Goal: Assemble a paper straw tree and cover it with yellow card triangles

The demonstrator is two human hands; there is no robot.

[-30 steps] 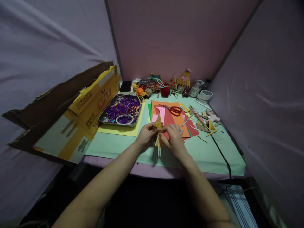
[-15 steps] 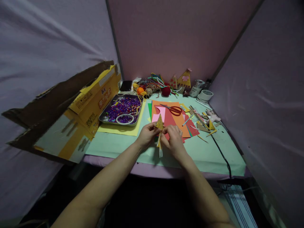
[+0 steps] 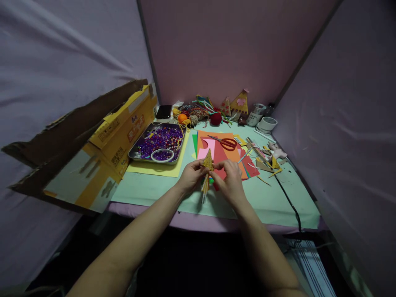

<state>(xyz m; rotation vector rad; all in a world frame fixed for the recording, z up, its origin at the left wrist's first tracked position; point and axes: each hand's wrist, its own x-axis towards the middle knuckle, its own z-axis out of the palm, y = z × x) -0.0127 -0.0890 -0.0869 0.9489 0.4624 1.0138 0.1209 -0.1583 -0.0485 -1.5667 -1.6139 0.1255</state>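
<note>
Pinching a narrow gold-glitter paper cone (image 3: 208, 162) between them, the left hand (image 3: 192, 175) and right hand (image 3: 231, 181) are both closed around it, fingers curled in from either side. The cone stands point up, tilted only slightly, above a thin pale strip (image 3: 204, 190) hanging below it, which may be folded paper or a stick; the view is too poor to tell. It sits over the near edge of a fanned stack of coloured paper, just above a mint-green sheet (image 3: 266, 206) covering the table.

At 12 o'clock from the hands, red-handled scissors (image 3: 228, 143) lie open on an orange sheet (image 3: 230, 153). At 10 o'clock, a metal tray (image 3: 135, 154) of purple beads (image 3: 162, 138) rests on a yellow sheet (image 3: 154, 170), with a small white ring (image 3: 162, 155) inside it. Further out at 9 o'clock stands an opened yellow cardboard box (image 3: 123, 140). At 3 o'clock lie cardboard scraps (image 3: 262, 166) and a small pink toy (image 3: 277, 152).

Along the far edge, from 11 to 1 o'clock, sit a black phone (image 3: 163, 111), tangled yarn balls (image 3: 193, 116), glittered cardboard triangles (image 3: 239, 104) and a white cup (image 3: 266, 124).
</note>
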